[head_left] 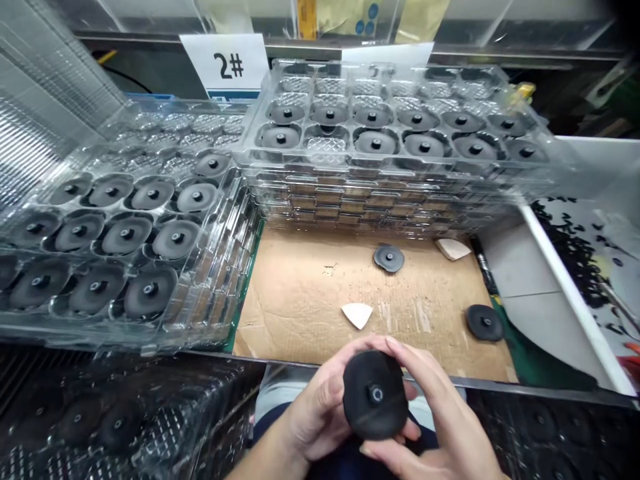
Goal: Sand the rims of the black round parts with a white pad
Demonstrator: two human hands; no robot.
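Close to my body, my left hand [325,403] and my right hand [440,413] hold one round black plastic disc [376,395] between them. Its short central post faces me. Fingers of both hands wrap its edge, and some are hidden behind it. Beyond my hands, a white rounded-triangle piece [357,315] lies on the cardboard sheet [295,293]. Another dark disc [389,258] rests farther back on the cardboard, and a further disc [484,323] sits at its right edge.
Stacked clear trays [350,170] with dark discs stand at the back, and another stack [200,287] is on the left. A second white piece [453,249] lies near a black pen-like item [483,265]. Small black parts [570,247] are scattered at right. A "2#" sign [227,65] hangs behind.
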